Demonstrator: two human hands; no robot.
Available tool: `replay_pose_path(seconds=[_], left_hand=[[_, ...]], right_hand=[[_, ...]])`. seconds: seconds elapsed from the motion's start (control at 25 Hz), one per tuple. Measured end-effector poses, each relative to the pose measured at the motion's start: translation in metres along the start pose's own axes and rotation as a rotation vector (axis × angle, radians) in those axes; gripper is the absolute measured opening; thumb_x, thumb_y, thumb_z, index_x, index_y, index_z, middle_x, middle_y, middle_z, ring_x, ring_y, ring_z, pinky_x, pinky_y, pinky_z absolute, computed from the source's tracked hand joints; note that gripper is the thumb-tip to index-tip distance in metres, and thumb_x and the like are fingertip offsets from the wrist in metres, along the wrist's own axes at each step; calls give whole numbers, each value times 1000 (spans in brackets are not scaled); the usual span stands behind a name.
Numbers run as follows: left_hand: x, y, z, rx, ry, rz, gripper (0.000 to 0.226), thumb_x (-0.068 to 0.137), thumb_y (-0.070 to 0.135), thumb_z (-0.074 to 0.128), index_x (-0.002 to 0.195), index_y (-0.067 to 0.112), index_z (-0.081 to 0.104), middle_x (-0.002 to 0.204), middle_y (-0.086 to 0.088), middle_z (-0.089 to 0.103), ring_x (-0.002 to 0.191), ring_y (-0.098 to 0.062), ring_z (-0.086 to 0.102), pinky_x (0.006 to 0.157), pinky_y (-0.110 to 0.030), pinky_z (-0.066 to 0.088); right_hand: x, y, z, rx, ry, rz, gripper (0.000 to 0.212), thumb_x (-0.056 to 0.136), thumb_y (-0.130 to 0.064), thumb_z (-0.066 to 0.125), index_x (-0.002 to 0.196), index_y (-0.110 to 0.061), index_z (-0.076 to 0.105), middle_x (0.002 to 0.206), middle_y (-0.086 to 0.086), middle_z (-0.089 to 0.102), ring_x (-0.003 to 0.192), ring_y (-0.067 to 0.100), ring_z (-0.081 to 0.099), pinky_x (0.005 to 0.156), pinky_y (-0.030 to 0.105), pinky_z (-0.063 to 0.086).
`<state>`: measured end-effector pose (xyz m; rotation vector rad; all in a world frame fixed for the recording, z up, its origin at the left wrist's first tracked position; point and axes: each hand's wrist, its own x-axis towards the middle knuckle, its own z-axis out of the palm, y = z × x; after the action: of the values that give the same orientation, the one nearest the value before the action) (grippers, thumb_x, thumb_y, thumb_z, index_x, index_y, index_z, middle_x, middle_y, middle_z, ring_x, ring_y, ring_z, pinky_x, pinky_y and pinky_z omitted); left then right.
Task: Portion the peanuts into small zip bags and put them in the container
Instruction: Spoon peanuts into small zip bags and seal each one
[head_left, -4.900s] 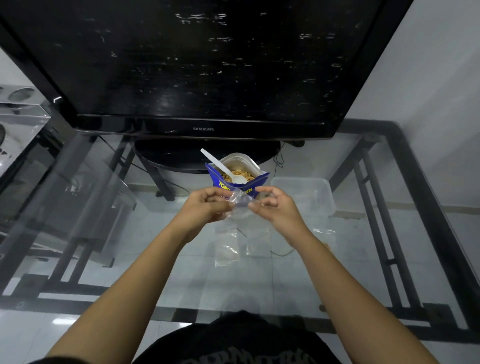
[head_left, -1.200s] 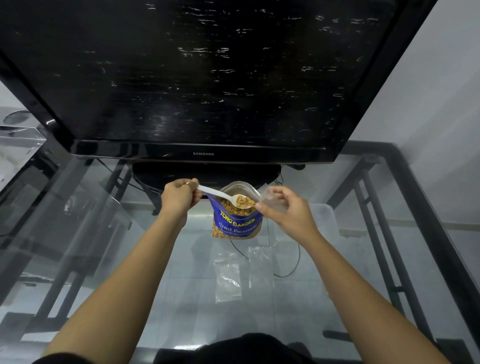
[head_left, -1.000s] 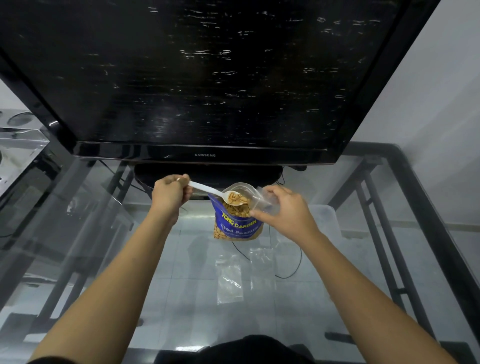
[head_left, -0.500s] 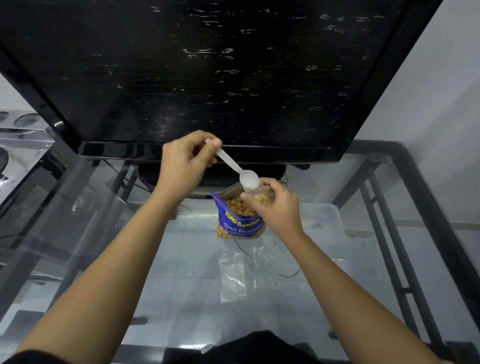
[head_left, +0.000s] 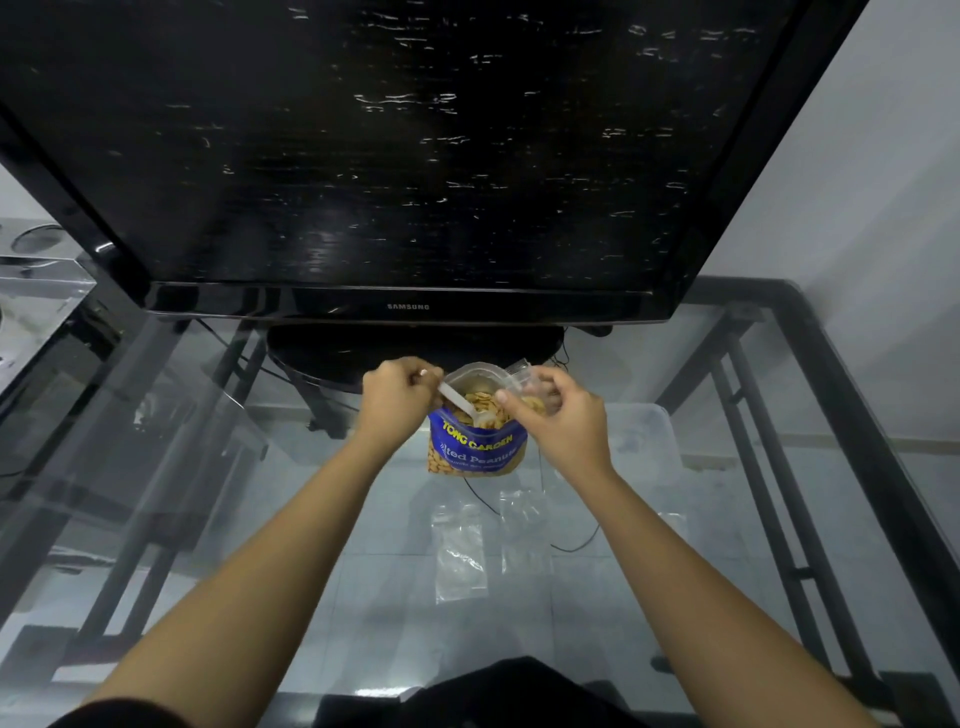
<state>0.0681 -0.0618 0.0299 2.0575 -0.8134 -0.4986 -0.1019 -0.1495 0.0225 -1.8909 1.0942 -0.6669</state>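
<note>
Peanuts (head_left: 480, 402) sit heaped in the open mouth of the blue peanut pouch (head_left: 475, 449), which stands upright on the glass table (head_left: 208, 519) just in front of the television's dark base. A white plastic spoon (head_left: 460, 402) slants down into that mouth, its bowl buried among the nuts, its handle running up and left into the left hand (head_left: 397, 397). That hand is curled tight around the handle's end, fingers folded in, knuckles toward the camera. Right beside it, the right hand (head_left: 563, 421) pinches a small clear zip bag (head_left: 530, 387) between thumb and fingers, holding it at the pouch's right rim with its opening up; a few pale nuts show through the plastic by the fingers. The two hands are close, only the mouth of the pouch between them. Nearer the person, two empty zip bags (head_left: 460, 553) lie flat on the glass, side by side, well clear of both hands. To the right of the pouch, partly behind the right wrist, rests a clear plastic container (head_left: 647, 441); whether anything lies in it I cannot tell through the glare. A black television (head_left: 405, 156) fills the upper view, screen dark and streaked with reflections. The black metal frame (head_left: 831, 415) of the table runs down the right side, with pale floor tiles visible through the glass.
</note>
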Motion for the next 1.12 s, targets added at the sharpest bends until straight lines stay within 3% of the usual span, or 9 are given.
replay_pose_path(seconds=[0.12, 0.24, 0.44, 0.6, 0.72, 0.92, 1.12], left_hand=[[4, -1, 4, -158, 89, -197, 20, 92, 19, 55, 85, 4, 66, 65, -7, 65, 61, -13, 62, 71, -30, 56], [6, 0, 0, -251, 87, -246, 18, 91, 19, 55, 80, 9, 65, 62, -5, 63, 57, -11, 58, 64, -24, 52], [13, -12, -2, -461, 9, -365, 18, 92, 19, 55, 90, 2, 63, 61, -4, 57, 50, -8, 49, 50, -16, 44], [16, -20, -11, -524, 50, -412, 17, 92, 18, 54, 85, 5, 61, 58, -3, 53, 44, -6, 45, 40, -13, 40], [17, -22, -21, -544, 87, -398, 21, 93, 16, 53, 73, 11, 58, 59, -3, 51, 41, -5, 44, 40, -13, 39], [23, -9, -42, -626, 159, -343, 19, 93, 14, 52, 74, 13, 58, 62, -2, 49, 54, -9, 44, 52, -18, 39], [17, 25, -53, -454, 102, -108, 16, 91, 23, 55, 78, 18, 64, 65, 0, 58, 58, -6, 54, 55, -17, 45]], right_hand=[[1, 1, -3, 3, -15, 15, 52, 74, -46, 72, 115, -18, 59, 103, -3, 69, 88, 10, 62, 70, 26, 55], [0, 3, -5, 63, -53, 40, 52, 74, -43, 72, 117, -17, 57, 105, -3, 67, 93, 10, 62, 68, 21, 52], [0, 4, -8, 149, -100, 73, 53, 75, -38, 73, 121, -17, 55, 108, -1, 64, 98, 12, 60, 66, 16, 50], [2, 2, -14, 164, -107, 83, 54, 75, -38, 73, 122, -18, 54, 107, -4, 64, 99, 9, 57, 68, 13, 47], [2, 2, -17, 15, -92, 8, 56, 72, -43, 75, 119, -19, 56, 102, -8, 61, 94, 7, 56, 72, 17, 49], [3, -2, -11, -274, -94, -139, 59, 70, -49, 74, 117, -17, 57, 108, 0, 62, 94, 16, 58, 75, 34, 54], [2, -16, 1, -227, -93, -160, 58, 70, -49, 74, 116, -19, 57, 107, -2, 61, 94, 14, 58, 76, 32, 53]])
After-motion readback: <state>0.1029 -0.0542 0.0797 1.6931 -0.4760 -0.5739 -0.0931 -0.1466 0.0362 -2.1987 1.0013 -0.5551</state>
